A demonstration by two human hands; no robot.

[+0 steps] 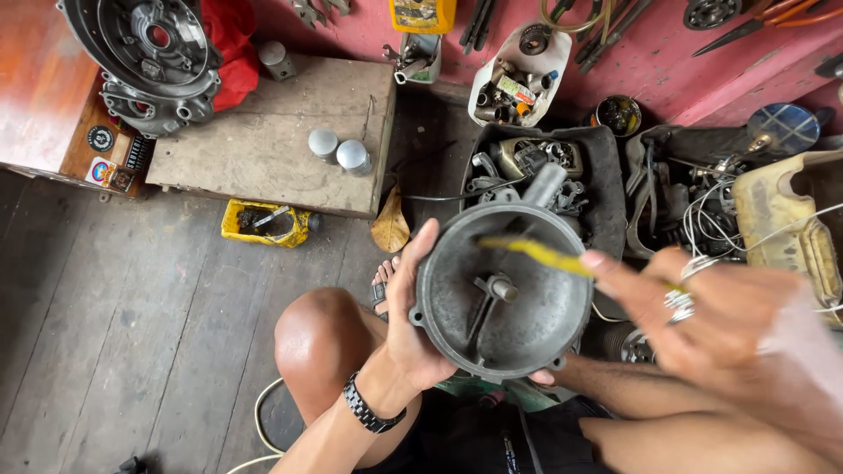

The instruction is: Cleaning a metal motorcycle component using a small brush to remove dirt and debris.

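The left hand (413, 307) holds a round grey metal housing (502, 294) above the knees, its grip wrapped around the left rim, thumb on the edge. The housing is bowl-shaped, dull and dirty inside, with one short shaft (502, 286) in the middle and small lugs on the rim. The right hand (711, 316) is blurred; its grip pinches one yellow strip (537, 253) that lies over the bowl. This hand wears two rings (678, 303). On the wooden board (263, 145) stand two silver cylinders (341, 152). One yellow tray (263, 224) lies on the floor.
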